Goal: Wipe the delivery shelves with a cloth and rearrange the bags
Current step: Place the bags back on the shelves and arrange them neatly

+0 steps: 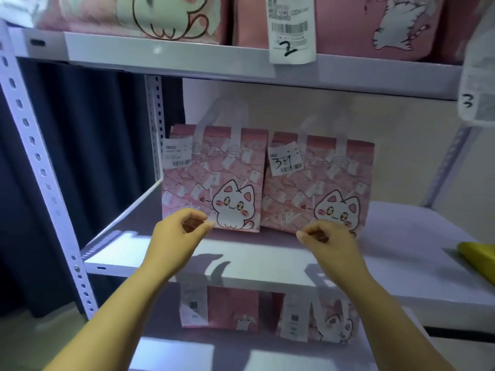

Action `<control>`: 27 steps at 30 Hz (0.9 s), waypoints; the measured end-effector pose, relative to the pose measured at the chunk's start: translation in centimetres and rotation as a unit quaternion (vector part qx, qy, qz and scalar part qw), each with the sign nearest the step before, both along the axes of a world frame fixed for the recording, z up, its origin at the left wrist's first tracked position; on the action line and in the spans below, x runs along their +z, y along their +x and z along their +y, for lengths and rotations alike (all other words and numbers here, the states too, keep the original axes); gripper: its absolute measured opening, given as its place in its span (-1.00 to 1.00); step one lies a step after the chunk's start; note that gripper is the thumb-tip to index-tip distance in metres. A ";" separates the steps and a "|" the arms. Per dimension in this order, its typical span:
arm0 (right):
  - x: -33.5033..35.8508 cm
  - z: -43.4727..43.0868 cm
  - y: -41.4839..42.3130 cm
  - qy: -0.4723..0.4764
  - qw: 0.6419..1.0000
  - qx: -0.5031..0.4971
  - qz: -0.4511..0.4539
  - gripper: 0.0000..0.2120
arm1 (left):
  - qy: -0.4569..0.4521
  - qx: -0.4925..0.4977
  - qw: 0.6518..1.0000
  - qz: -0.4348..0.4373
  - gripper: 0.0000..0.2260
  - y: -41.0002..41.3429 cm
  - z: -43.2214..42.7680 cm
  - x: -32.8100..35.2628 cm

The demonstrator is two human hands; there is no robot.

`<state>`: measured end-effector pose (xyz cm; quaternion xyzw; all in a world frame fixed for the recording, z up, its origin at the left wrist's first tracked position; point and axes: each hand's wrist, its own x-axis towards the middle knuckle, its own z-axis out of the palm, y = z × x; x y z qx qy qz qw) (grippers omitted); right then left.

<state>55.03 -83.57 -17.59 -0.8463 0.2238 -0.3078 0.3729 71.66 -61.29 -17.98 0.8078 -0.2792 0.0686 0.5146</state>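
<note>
Pink left bag [214, 178] stands upright at the back of the middle shelf [401, 236], its label [176, 155] facing out, presumably so it reads from the front. Left hand [179, 231] hovers at the bag's lower front, forearm reaching up and in, fingers curled toward the thumb with nothing in them. Whether the fingertips touch the bag I cannot tell. Right bag [318, 183] stands touching the first, side by side, tag [285, 159] marked 34; the row looks tidy, so rearranging here seems nearly done. Right hand [329, 239] mirrors the left before this bag's lower front, fingers curled in, gripping nothing. Yellow cloth [479, 255] lies on the shelf at far right, well apart from both hands, probably parked within reach for wiping.
</note>
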 end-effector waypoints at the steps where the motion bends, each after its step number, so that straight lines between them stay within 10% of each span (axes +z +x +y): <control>1: -0.1 0.2 1.0 0.003 1.000 0.006 0.004 -0.90 | -0.004 0.008 1.000 0.000 -0.94 1.0 0.3 -0.2; 20: -1.5 3.6 13.5 0.060 0.997 -0.009 -0.045 -0.64 | 0.027 0.070 0.993 0.091 -0.42 12.5 1.0 -1.7; 27: -1.6 3.3 13.9 0.082 0.994 -0.031 -0.062 -0.71 | 0.012 0.047 0.994 0.096 -0.64 13.2 1.4 -2.0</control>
